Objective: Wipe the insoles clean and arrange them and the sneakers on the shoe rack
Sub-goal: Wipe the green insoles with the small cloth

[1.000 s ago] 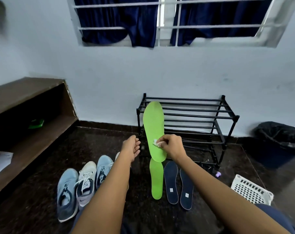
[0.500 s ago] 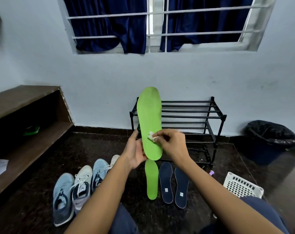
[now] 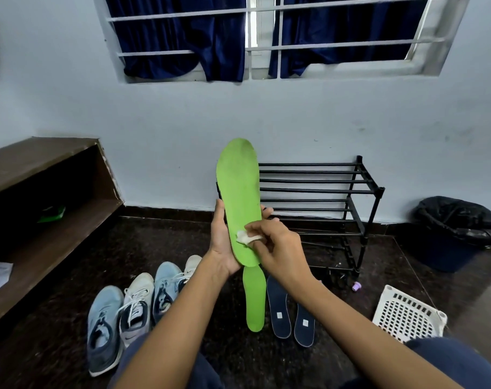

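Your left hand (image 3: 222,242) has its grip wrapped round the lower half of the held green insole (image 3: 238,186). The thumb lies on the left edge and the fingertips show past the right edge. The insole stands upright at twelve o'clock in front of you. Your right hand (image 3: 280,248) has its grip pinched on a small white wipe (image 3: 245,237), pressed to the insole's face near the heel. On the floor just below lies the second green insole (image 3: 255,301), with two navy insoles (image 3: 279,307) at its three o'clock. Four sneakers (image 3: 136,304) stand in a row at eight o'clock. The black shoe rack (image 3: 323,189) stands by the wall at one o'clock, behind the held insole. A white basket (image 3: 407,315) sits at four o'clock and a dark bin (image 3: 454,231) at three.
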Demonstrator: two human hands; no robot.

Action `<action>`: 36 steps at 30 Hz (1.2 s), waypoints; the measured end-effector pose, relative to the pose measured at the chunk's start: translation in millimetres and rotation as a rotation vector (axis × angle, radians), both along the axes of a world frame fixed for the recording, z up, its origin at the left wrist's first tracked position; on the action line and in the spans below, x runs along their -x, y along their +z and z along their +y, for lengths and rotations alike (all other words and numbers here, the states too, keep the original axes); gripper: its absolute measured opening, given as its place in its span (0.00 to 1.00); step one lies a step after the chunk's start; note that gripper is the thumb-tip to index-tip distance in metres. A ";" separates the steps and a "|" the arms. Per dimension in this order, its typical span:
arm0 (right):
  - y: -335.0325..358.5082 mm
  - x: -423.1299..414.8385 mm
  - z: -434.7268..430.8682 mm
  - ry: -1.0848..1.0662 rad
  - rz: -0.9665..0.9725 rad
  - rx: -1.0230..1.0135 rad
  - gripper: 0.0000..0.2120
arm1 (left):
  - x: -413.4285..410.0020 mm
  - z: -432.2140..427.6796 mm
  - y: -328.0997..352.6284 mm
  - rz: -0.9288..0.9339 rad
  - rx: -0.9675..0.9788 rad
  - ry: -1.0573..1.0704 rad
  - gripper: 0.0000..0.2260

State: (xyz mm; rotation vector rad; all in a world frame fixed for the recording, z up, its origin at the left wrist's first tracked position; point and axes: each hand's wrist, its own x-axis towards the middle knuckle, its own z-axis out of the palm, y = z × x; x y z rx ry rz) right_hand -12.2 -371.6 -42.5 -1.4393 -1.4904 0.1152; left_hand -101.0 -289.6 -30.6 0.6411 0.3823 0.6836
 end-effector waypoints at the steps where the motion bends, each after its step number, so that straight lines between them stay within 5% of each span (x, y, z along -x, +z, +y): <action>1: -1.0 3.3 -1.7 0.007 -0.051 -0.033 0.13 | -0.3 0.7 0.9 -0.020 0.002 0.008 0.40; 11: -3.0 13.9 -7.2 -0.062 -0.438 -0.046 0.14 | 0.9 7.1 2.5 -0.051 0.022 0.144 0.39; 15: -1.6 17.0 -13.8 0.118 -0.365 0.033 0.15 | 8.8 15.6 0.9 -0.094 0.075 0.145 0.39; 23: 12.0 0.4 -10.0 0.053 -0.143 0.006 0.24 | 0.6 2.0 1.2 -0.095 0.032 0.029 0.34; 30: 14.1 -10.2 -5.2 0.031 -0.189 -0.003 0.08 | -10.4 -1.4 -1.2 -0.176 -0.005 -0.025 0.35; 36: 16.7 -1.5 -0.3 0.056 -0.173 -0.014 0.07 | -9.2 7.3 5.7 -0.205 0.029 0.052 0.22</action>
